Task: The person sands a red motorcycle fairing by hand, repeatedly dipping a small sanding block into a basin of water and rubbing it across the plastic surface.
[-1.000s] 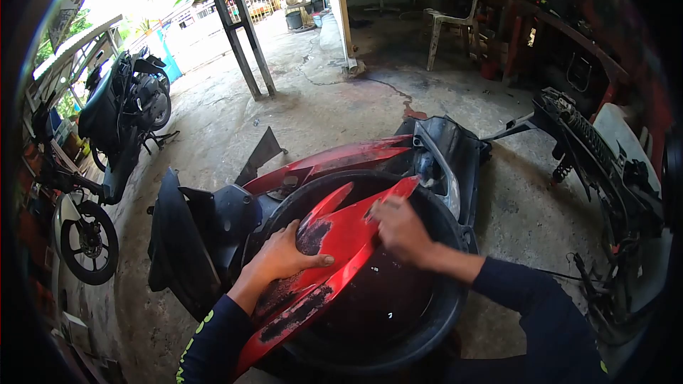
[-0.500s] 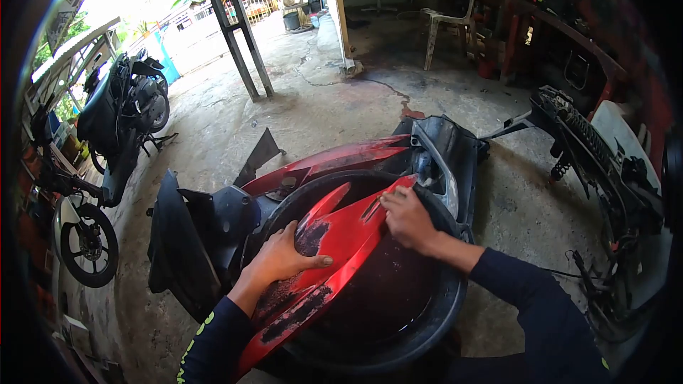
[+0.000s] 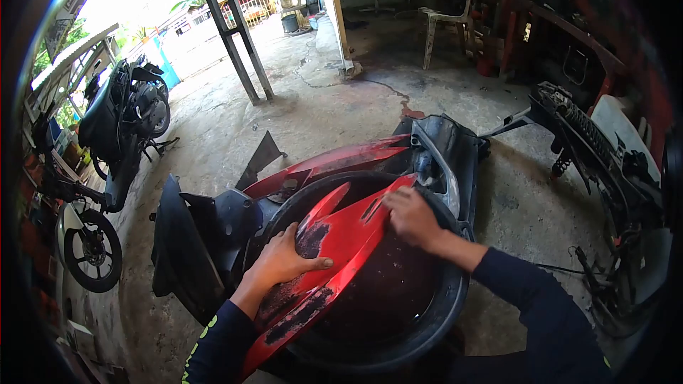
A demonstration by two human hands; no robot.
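A red motorcycle fairing panel (image 3: 348, 235) with dark, worn patches lies slanted across a black tub (image 3: 455, 306). My left hand (image 3: 288, 259) grips the panel's middle, thumb on the upper face and fingers over the far edge. My right hand (image 3: 413, 217) is closed against the panel's upper right end, beside a narrow slot. Its fingers are curled, and anything under them is hidden. Dark liquid (image 3: 391, 284) with specks shows inside the tub below the panel.
Behind the tub lie another red panel (image 3: 334, 160) and a grey-black body part (image 3: 448, 149). Black plastic parts (image 3: 192, 235) stand at left. Motorcycles (image 3: 128, 114) are parked further left. A stripped frame (image 3: 590, 149) stands at right, a plastic chair (image 3: 448, 18) behind.
My right hand has shifted very slightly right and down along the panel's edge. My left hand keeps its grip, and the view has moved a little.
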